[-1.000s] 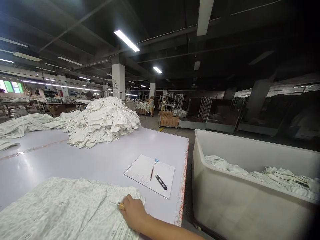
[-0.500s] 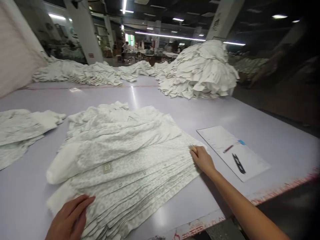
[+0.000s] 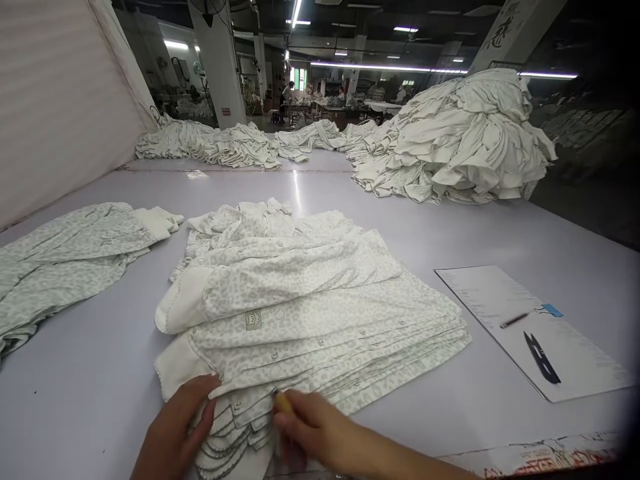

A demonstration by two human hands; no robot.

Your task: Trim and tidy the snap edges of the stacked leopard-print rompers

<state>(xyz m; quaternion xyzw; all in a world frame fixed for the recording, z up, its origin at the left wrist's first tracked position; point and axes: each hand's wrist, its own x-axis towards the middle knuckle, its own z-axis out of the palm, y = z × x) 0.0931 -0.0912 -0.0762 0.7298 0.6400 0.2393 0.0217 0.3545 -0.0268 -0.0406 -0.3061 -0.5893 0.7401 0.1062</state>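
Observation:
Before me lies a stack of pale leopard-print garments (image 3: 320, 300) with snap buttons down their front edges and white cuffs. A small patch (image 3: 253, 319) shows on the upper one. My left hand (image 3: 183, 423) pinches the near corner of the top garment, lifting its edge slightly off the layers below. Close beside it, my right hand (image 3: 313, 427) is closed on a small tool with a yellowish handle (image 3: 283, 403). The tool's tip is at the layered front edges near a snap; its exact kind is hidden by blur and fingers.
Another garment pile (image 3: 75, 260) lies to the left. At right, a paper-covered clipboard (image 3: 480, 293) carries black thread snips (image 3: 543, 358), a pen (image 3: 514, 320) and a blue binder clip (image 3: 552, 310). A large heap of garments (image 3: 465, 140) stands at the back right.
My right hand has moved from the stack's far right end to its near left corner, beside my left hand. My left fingers now grip the garment's edge. The camera view has shifted.

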